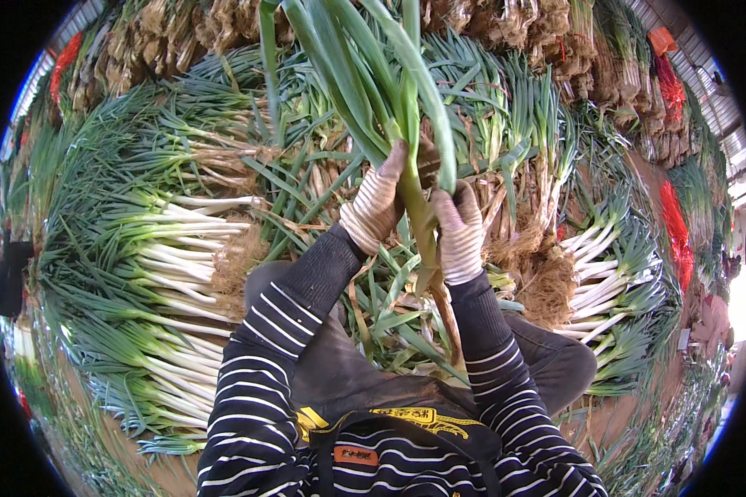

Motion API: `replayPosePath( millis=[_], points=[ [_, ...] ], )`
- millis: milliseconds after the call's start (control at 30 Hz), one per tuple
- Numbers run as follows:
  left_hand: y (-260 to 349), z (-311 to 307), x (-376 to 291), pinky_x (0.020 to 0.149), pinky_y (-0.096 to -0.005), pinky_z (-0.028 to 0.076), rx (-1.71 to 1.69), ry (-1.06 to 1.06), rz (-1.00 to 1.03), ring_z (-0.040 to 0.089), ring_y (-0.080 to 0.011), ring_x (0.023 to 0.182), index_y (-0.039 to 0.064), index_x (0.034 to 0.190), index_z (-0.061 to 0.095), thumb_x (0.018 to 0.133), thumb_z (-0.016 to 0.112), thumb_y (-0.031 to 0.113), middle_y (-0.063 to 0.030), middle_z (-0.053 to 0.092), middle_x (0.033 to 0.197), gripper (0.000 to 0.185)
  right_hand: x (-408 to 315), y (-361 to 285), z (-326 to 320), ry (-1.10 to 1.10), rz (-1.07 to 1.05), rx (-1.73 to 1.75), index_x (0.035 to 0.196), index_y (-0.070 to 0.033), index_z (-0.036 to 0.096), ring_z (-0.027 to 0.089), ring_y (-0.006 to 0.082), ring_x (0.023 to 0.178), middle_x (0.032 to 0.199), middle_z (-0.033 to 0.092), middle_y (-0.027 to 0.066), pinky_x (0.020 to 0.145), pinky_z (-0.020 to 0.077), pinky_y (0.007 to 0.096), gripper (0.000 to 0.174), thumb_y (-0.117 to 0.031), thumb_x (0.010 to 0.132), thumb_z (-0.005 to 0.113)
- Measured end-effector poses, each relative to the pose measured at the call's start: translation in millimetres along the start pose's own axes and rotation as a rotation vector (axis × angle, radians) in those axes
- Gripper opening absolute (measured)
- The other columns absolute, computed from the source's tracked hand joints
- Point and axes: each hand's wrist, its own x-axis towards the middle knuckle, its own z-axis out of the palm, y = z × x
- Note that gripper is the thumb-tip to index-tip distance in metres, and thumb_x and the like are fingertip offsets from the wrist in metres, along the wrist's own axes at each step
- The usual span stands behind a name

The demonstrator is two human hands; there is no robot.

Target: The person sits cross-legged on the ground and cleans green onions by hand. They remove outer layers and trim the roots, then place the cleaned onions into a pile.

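Observation:
In front of my chest a large green onion (418,202) stands nearly upright, its tubular leaves fanning out at the top. My left hand (376,202), in a striped knit glove, grips it just below where the leaves split. On the other side my right hand (459,227), gloved alike, pinches a bent green leaf (441,136) near its lower end, close beside the stem. A brown, dry strip (444,310) hangs below the stem. Under my hands, between my folded legs, lies a heap of stripped leaves (388,310). The fingers' far sides are partly hidden.
White-stemmed green onions (186,261) lie in a long row on my left, roots towards me. Another pile (597,279) lies on my right. Unpeeled onions with dry brown skins (516,174) lie ahead. Root-ended bundles (186,31) are stacked behind them. Red wrapping (674,230) shows at far right.

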Motion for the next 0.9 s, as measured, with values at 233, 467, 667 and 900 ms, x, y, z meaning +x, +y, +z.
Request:
replayPosePath(
  millis=[233,467,667,900],
  points=[
    [22,-26,7,0.068,-0.0320,0.053,-0.336,0.202,-0.063,0.056,-0.0154,0.070,0.006,0.116,0.057,0.093,0.064,0.046,0.0016,0.054,0.078,0.046,-4,3,-8,-0.031,0.060,0.355,0.118,-0.007,0.054,0.060,0.0144,0.087,0.099,0.063,0.0045,0.081,0.0489,0.0303,0.022,-0.020,0.100,0.057],
    [37,-33,10,0.052,-0.0239,0.042,-0.223,0.330,0.053,0.047,-0.0077,0.057,0.005,0.107,0.055,0.093,0.067,0.039,0.0035,0.050,0.072,0.038,-21,9,-19,-0.132,0.334,0.229,0.102,-0.009,0.054,0.040,0.0042,0.058,0.071,0.044,-0.0046,0.052,0.0315,0.0214,0.024,-0.033,0.099,0.059],
    [68,-48,12,0.044,-0.0189,0.042,-0.139,0.560,0.185,0.046,-0.0059,0.049,0.007,0.106,0.052,0.088,0.074,0.037,0.0023,0.053,0.072,0.041,-92,35,-79,-0.178,0.405,-0.542,0.117,0.002,0.056,0.055,0.0146,0.069,0.080,0.062,0.0066,0.062,0.0448,0.0311,0.036,-0.028,0.098,0.056],
    [115,-87,7,0.045,-0.0209,0.036,-0.048,0.548,0.361,0.040,-0.0029,0.048,0.004,0.107,0.061,0.090,0.072,0.038,0.0064,0.049,0.070,0.040,-162,29,-164,-0.265,0.772,-1.416,0.131,0.005,0.047,0.066,0.0412,0.102,0.111,0.064,0.0292,0.091,0.0522,0.0422,0.076,-0.055,0.088,0.063]
  ],
)
